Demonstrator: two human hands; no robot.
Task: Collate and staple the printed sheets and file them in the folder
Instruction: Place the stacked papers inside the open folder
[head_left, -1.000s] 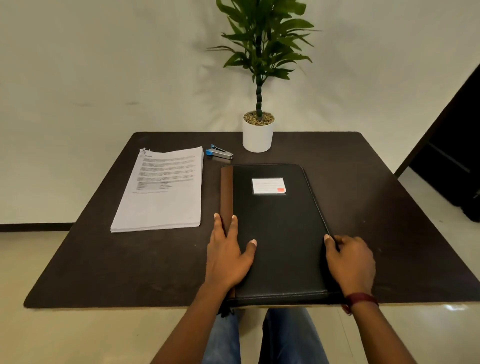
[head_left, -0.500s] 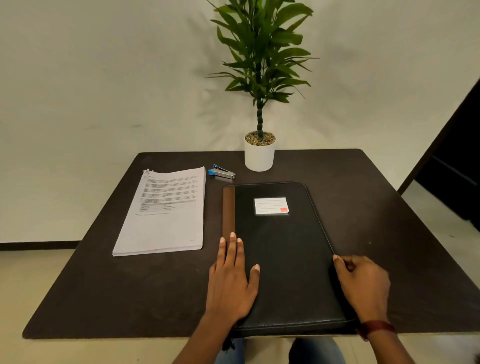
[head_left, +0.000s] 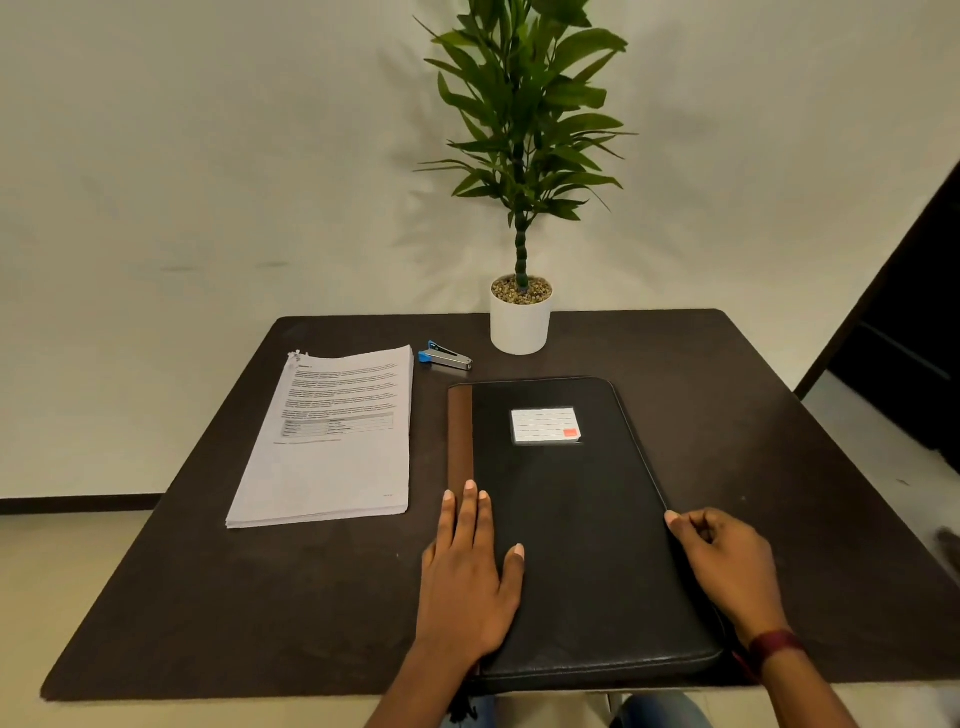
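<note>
A closed black folder (head_left: 571, 525) with a brown spine strip and a white label lies on the dark table (head_left: 218, 597), its near edge at the table's front. My left hand (head_left: 467, 577) rests flat on its lower left part, fingers together over the spine. My right hand (head_left: 727, 566) curls at the folder's right edge, fingertips touching the rim. A stack of printed sheets (head_left: 332, 436) lies to the folder's left. A blue and silver stapler (head_left: 444, 357) sits behind the sheets' top right corner.
A potted plant (head_left: 521, 317) in a white pot stands at the back middle of the table, just beyond the folder. A dark doorway or cabinet (head_left: 914, 332) is at the right. Bare tabletop lies to the folder's right.
The camera view has tilted upward, so everything sits lower in frame. Both hands stay on the folder; the left fingers have drawn closer together.
</note>
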